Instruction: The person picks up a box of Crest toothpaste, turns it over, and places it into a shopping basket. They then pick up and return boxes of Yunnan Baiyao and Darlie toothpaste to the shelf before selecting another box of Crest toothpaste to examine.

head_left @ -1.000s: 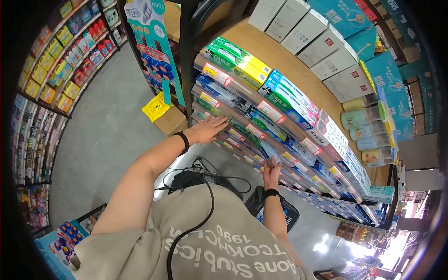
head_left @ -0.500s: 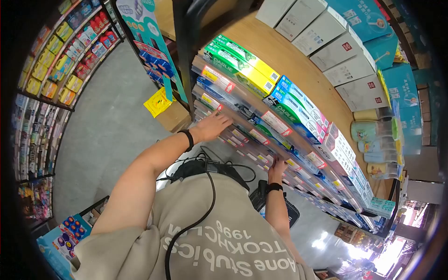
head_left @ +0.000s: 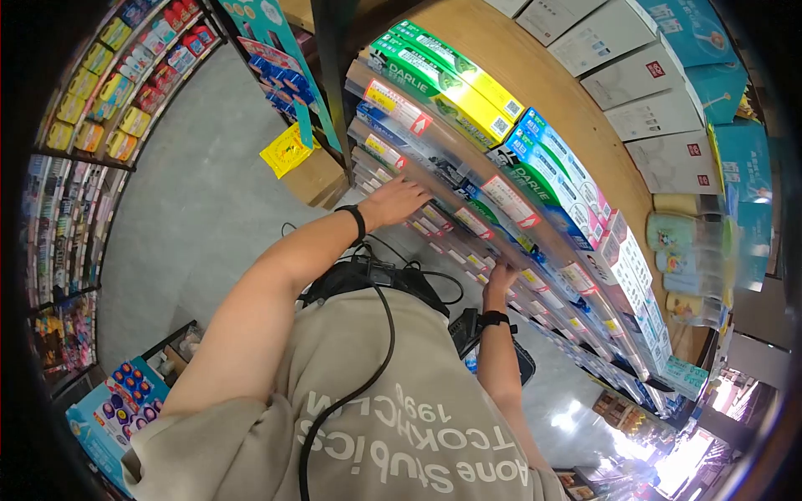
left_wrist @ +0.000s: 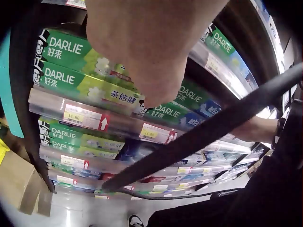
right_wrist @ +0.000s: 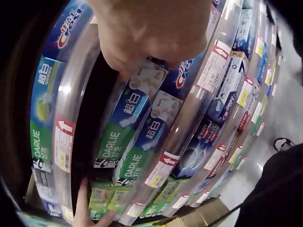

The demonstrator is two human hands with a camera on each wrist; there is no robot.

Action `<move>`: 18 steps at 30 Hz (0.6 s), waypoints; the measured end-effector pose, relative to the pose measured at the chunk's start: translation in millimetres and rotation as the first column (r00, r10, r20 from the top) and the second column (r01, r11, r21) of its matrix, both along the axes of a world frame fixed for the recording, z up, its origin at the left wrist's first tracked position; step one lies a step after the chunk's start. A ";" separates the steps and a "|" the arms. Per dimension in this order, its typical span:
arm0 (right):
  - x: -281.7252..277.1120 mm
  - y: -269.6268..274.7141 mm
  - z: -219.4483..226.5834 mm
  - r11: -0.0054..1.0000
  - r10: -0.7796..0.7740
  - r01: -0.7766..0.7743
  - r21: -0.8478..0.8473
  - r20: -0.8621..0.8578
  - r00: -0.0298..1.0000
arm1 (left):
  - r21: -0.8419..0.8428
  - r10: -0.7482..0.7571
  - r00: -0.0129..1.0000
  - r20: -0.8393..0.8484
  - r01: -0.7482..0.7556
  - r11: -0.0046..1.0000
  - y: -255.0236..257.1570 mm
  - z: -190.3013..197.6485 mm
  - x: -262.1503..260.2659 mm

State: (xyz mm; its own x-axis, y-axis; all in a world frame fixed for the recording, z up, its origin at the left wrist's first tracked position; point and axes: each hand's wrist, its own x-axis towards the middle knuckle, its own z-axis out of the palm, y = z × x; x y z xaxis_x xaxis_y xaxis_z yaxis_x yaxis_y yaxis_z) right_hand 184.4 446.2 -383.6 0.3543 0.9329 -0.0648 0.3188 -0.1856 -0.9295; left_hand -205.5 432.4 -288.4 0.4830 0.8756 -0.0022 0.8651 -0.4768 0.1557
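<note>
The left hand (head_left: 397, 202) rests its extended fingers at a shelf edge of toothpaste boxes. In the left wrist view, that hand (left_wrist: 142, 42) hangs over green DARLIE boxes (left_wrist: 59, 75), its fingertips mostly hidden. Further right on the same rack, the right hand (head_left: 499, 284) reaches into a lower row, fingers largely out of sight. The right wrist view has this hand (right_wrist: 151, 35) over blue and green DARLIE boxes (right_wrist: 137, 151) behind a clear rail; whether it grips one is unclear. The left hand's fingers (right_wrist: 84, 203) touch near light green boxes (right_wrist: 102, 198) there.
Boxes stand on the wooden top shelf (head_left: 576, 108), with cups (head_left: 681, 242) at its right. A cardboard box (head_left: 313, 179) with a yellow packet (head_left: 286, 150) is on the floor left of the rack. A black cable (head_left: 391, 334) crosses the shirt.
The view has shifted closer to the rack. Both hands remain at the shelves; the right hand has gone deeper into the row, and the light packet seen at its fingers earlier is out of sight.
</note>
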 end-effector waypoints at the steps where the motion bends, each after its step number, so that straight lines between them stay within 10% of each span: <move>1: 3.3 2.1 -4.6 0.999 0.047 -0.047 0.021 0.044 0.998 | -0.009 -0.001 1.000 0.015 0.001 1.000 1.6 0.5 2.8; 6: -2.9 6.9 -4.3 0.981 0.069 -0.030 -0.190 0.205 0.976 | -0.109 0.002 0.999 0.040 0.002 0.994 14.7 12.1 19.9; 9: -14.3 6.0 -4.0 0.985 0.160 -0.160 0.060 0.008 0.987 | -0.094 -0.030 0.999 0.014 0.031 0.995 26.0 0.8 30.8; 16: -43.5 -14.7 51.5 0.982 0.123 -0.175 0.065 0.479 0.869 | -0.202 0.060 0.998 -0.017 -0.062 0.977 40.0 -15.9 53.9; 18: -44.1 -22.6 59.6 0.980 0.150 -0.201 -0.009 0.699 0.699 | -0.179 0.236 0.897 0.374 -0.179 0.967 39.5 -34.4 59.3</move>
State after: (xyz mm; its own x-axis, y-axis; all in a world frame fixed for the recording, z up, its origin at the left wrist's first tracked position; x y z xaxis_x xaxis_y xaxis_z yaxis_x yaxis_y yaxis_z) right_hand 140.2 423.6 -324.0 0.1044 0.9757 0.1927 0.8981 -0.0093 -0.4396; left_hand -146.3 472.0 -322.8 0.2769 0.9607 0.0217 0.7984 -0.2426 0.5511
